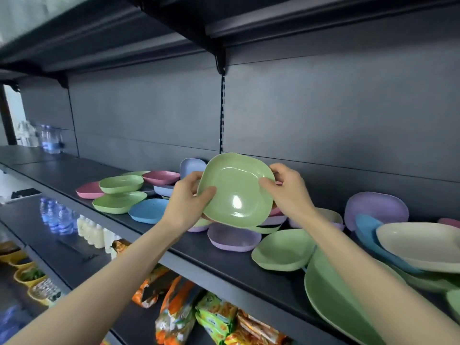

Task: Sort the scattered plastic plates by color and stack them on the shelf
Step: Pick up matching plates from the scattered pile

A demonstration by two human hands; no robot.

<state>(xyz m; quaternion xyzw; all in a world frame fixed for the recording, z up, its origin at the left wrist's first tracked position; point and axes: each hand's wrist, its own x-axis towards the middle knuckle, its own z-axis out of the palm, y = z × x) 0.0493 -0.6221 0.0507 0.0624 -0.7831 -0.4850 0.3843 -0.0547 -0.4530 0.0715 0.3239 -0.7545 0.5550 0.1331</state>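
Observation:
Both hands hold one green plate point(236, 190) tilted up above the dark shelf point(224, 265). My left hand point(189, 195) grips its left rim with the thumb on the face; my right hand point(288, 188) grips the right rim the same way. Scattered plates lie on the shelf below: green plates point(119, 201) and a pink plate point(88, 191) at left, a blue plate point(149, 210), a purple plate point(232, 236) under the held one, another green plate point(282, 250), a large green plate point(336, 302), a purple plate point(375, 207) and a cream plate point(420, 242) at right.
The upper shelf point(174, 28) overhangs close above. The shelf's left stretch holds water bottles point(51, 139) at the far end. Lower shelves carry bottles point(57, 217), snack packets point(179, 317) and yellow bowls point(27, 275).

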